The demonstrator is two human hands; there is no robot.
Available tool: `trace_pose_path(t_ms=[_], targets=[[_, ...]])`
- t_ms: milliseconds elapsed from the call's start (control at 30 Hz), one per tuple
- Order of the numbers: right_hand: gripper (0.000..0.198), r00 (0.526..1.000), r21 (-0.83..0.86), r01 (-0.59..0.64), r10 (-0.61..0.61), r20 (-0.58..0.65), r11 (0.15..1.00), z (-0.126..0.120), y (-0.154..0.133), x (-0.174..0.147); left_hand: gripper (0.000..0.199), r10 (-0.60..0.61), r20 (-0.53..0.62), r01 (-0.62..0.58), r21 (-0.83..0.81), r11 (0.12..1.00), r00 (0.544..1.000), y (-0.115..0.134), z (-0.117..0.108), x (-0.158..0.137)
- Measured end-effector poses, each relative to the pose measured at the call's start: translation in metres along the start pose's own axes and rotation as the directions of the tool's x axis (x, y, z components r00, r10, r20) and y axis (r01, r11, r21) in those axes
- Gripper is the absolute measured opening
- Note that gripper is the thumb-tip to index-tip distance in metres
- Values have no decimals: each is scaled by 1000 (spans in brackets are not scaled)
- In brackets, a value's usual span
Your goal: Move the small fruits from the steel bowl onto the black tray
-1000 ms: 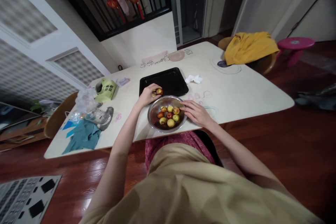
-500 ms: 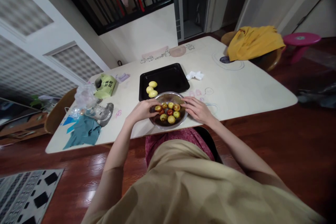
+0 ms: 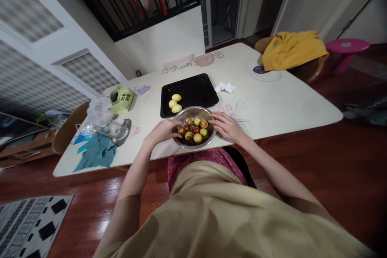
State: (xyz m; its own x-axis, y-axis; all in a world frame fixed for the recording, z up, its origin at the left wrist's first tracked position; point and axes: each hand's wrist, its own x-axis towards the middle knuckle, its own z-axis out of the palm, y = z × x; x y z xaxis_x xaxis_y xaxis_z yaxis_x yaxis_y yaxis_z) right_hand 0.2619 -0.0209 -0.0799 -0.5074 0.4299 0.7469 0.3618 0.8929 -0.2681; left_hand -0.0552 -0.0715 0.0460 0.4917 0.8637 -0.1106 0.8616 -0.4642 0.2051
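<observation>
A shiny metal bowl [image 3: 193,145] stands at the table's near edge with several round fruits in it, green-yellow to red-brown, looking like jujubes [image 3: 197,138]. My left hand [image 3: 163,131] reaches over the bowl's left rim, its thumb and fingers closed around a jujube [image 3: 181,131] at that side. On the right rim rests my right hand [image 3: 228,126], fingers bent over the edge and gripping the bowl; its thumb is hard to see. Just behind, a black baking tray [image 3: 193,96] carries three smooth yellow oval fruits [image 3: 176,108] in its left part.
Crumpled white tissue [image 3: 225,87] lies right of the tray. On the table's left are a green packet [image 3: 123,98], clear plastic bags [image 3: 99,109] and a teal cloth [image 3: 98,151]. A yellow garment [image 3: 293,50] drapes a chair at the far right, beside a pink stool [image 3: 347,46].
My left hand has shifted slightly down and left, and the jujube at its fingertips has moved lower in the bowl. My right hand stays on the rim.
</observation>
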Motion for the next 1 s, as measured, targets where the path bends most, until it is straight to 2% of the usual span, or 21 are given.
trace_pose_path(t_ms=[367, 667, 1000], targets=[[37, 997, 23, -48, 47, 55, 999, -2, -1, 1, 28, 79, -76, -75, 66, 995, 994, -11, 12, 4], [36, 999, 17, -39, 38, 33, 999, -2, -1, 1, 32, 25, -57, -19, 93, 995, 998, -8, 15, 7], [37, 999, -1, -27, 27, 47, 1000, -2, 2, -2, 38, 25, -76, -25, -1, 1000, 997, -6, 21, 4]])
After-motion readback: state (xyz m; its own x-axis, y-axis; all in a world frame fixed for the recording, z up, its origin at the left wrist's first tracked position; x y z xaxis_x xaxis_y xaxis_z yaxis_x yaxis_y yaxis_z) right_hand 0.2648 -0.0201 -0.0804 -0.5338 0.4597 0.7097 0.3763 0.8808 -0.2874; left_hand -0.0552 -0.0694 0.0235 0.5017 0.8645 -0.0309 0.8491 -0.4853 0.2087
